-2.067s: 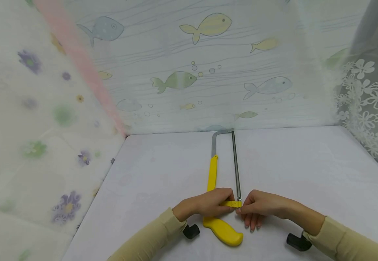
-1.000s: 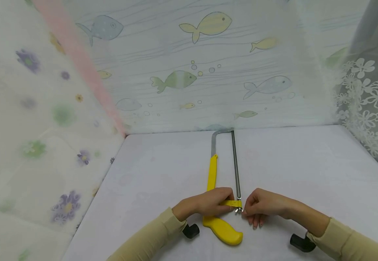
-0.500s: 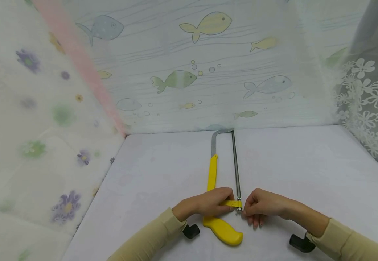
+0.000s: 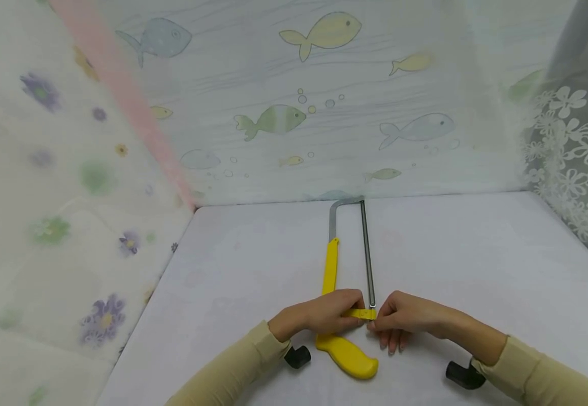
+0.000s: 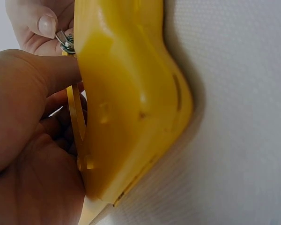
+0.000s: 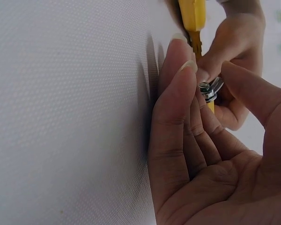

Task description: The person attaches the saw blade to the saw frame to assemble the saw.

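A yellow and grey metal hacksaw (image 4: 330, 268) was shown at full length only in the head view, laid flat on a white cloth-covered table (image 4: 233, 254). Its rounded yellow handle (image 4: 350, 358) was turned toward the person, and its bent grey metal bow (image 4: 332, 221) was placed near the far edge. A long, narrow, dark metal blade (image 4: 367, 254) was stretched along the right side of the frame.

The short yellow crossbar (image 4: 362, 314) at the near end of the blade was gripped by the left hand (image 4: 327, 313). From the left wrist, what was hidden from above was shown: the thumb was laid across, with the other fingers bent behind in shadow. Whether those fingers were spread or pressed together could not be told. Small dark marks on the yellow surface were also revealed only there.

A small silvery metal wing nut (image 6: 209, 91) at the end of the crossbar was pinched by the right hand (image 4: 406, 317). In the head view it was covered by the fingertips; in both wrist views it was exposed, with the thumb tip at one wing. From the right wrist, the outer fingers were seen extended close together, just beside the cloth.

Beige sleeves (image 4: 233, 369) and a pale fish-printed curtain (image 4: 355, 146) were shown only in the head view.
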`<state>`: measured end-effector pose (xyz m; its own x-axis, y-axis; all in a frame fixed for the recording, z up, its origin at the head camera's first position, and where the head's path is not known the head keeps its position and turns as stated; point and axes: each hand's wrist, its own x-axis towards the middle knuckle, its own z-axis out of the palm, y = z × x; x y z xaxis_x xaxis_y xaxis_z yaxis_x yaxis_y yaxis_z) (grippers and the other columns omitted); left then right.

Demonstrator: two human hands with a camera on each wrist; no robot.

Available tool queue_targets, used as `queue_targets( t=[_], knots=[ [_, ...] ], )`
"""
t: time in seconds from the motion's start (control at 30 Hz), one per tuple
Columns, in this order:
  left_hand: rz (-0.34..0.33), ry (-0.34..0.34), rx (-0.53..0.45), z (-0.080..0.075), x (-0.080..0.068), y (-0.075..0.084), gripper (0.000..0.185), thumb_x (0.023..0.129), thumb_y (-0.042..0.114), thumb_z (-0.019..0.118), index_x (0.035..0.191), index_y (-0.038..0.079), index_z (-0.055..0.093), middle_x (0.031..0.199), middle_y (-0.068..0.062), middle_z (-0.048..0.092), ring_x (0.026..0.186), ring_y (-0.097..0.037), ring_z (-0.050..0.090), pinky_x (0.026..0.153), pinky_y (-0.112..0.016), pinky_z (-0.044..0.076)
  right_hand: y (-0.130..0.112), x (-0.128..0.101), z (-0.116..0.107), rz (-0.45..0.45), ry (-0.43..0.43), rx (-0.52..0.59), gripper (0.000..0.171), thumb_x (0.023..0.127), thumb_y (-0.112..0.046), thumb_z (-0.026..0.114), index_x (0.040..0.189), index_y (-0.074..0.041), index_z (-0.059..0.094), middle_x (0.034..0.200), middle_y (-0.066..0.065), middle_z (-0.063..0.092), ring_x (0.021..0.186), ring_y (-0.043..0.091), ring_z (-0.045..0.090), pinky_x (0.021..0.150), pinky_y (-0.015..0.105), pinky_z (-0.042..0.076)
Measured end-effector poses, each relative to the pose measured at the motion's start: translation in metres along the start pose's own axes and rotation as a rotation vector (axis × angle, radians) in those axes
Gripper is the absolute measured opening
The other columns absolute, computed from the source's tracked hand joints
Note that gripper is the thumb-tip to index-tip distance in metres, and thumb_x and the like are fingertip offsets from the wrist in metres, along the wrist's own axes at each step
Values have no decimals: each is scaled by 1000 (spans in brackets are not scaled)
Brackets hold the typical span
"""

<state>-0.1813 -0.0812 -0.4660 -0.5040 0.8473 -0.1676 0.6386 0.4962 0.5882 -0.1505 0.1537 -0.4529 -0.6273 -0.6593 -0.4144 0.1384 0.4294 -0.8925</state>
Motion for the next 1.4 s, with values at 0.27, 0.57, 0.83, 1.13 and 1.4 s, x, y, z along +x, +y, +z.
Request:
queue_targets(
  t=[0.27,0.57,0.83,1.13,1.4],
  knots=[
    [-2,-1,-18,0,1,-1,11,104,18,61,111,12,56,100,7,57,89,-4,50,83,-14,43,-2,-1,-1,15,12,-7,32,98,-24,69,84,3,74,72,11,71,57,13,65,54,23,52],
    [-24,2,-27,-1,2,-1,11,104,20,62,112,13,56,100,8,57,89,-4,50,83,-15,44,-2,-3,-4,22,20,-18,27,97,-21,70,86,3,74,73,10,71,58,13,65,54,23,51],
    [-27,0,-24,0,3,-2,11,104,20,62,111,13,56,99,8,57,88,-4,50,82,-15,44,1,-5,-7,12,20,-4,22,97,-17,68,89,3,74,74,11,71,60,14,66,53,23,51],
    [-28,1,-23,2,3,-2,12,104,21,62,111,13,56,99,8,57,88,-4,50,82,-15,43,5,-6,-7,-25,9,5,22,97,-16,68,90,3,73,73,11,70,60,15,66,53,22,51],
    [-20,3,-11,2,3,-3,11,104,21,61,110,13,56,98,8,57,88,-3,49,81,-15,43,6,-6,-7,-37,16,-4,26,97,-17,68,85,6,70,67,6,65,57,14,63,52,22,49]
  ],
)
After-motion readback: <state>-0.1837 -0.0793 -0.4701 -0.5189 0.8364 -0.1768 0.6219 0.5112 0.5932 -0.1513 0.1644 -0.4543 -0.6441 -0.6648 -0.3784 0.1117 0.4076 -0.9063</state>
